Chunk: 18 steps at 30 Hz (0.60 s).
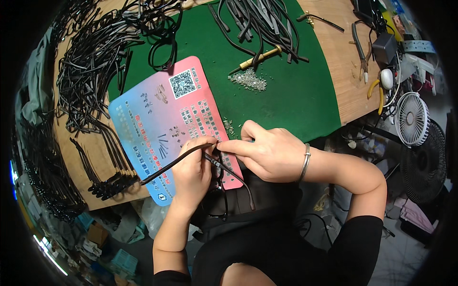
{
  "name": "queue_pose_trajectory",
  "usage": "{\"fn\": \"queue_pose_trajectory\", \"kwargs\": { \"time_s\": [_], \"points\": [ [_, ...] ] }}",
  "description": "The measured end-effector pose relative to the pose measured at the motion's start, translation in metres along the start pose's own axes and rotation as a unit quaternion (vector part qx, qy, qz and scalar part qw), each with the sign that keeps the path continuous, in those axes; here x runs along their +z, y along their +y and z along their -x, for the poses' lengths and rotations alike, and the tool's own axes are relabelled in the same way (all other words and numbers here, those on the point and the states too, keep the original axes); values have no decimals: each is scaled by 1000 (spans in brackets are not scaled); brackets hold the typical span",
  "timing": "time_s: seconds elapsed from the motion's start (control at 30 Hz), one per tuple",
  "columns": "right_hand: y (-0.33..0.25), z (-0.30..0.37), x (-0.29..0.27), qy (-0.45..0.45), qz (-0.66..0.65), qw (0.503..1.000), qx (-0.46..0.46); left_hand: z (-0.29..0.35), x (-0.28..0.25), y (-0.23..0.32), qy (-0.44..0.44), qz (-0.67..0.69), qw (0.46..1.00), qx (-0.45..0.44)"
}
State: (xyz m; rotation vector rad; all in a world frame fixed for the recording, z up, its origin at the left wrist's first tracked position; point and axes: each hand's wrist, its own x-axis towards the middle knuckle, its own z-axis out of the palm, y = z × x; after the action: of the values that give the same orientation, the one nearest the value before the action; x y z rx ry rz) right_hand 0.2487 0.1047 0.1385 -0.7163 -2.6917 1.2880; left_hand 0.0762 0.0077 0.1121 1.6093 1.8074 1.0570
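My left hand [193, 164] is closed around a pair of dark eyeglasses [164, 170], held over the near edge of a pink-and-blue printed pad [125, 114]. One temple slants out to the left, another points down to the right, and part of the front hangs below my hand. The fingertips of my right hand [272, 155] press together at the hinge end of the upper temple. Whatever small piece they may pinch is hidden. Small metal parts [163, 145] lie on the pad, with more tiny pieces [229, 126] just beyond my right fingers.
On the green mat [305, 95] are a pile of tiny silvery parts [250, 80], a brass-coloured screwdriver [260, 58] and a bundle of temples [248, 28]. Dark eyeglass frames [164, 55] and heaped temples [88, 76] fill the left. Yellow-handled pliers [380, 97] and a white fan [411, 119] stand right.
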Motion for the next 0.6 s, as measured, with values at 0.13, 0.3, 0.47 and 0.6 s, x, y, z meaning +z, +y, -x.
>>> {"fn": "queue_pose_trajectory", "kwargs": {
  "time_s": [0.13, 0.3, 0.47, 0.6],
  "points": [
    [0, 3, 1, 2, 11, 1000, 0, -2, -1, 6, -8, 10, 1000, -12],
    [-1, 0, 3, 25, 109, 992, -50, -1, -1, 3, -2, -24, 1000, 4],
    [8, -6, 1, 59, 236, 960, -140, -4, -2, 4, 2, -39, 999, 23],
    [9, -10, -2, 48, 213, 966, -141, -1, 2, 0, 21, -29, 999, 19]
  ]
}}
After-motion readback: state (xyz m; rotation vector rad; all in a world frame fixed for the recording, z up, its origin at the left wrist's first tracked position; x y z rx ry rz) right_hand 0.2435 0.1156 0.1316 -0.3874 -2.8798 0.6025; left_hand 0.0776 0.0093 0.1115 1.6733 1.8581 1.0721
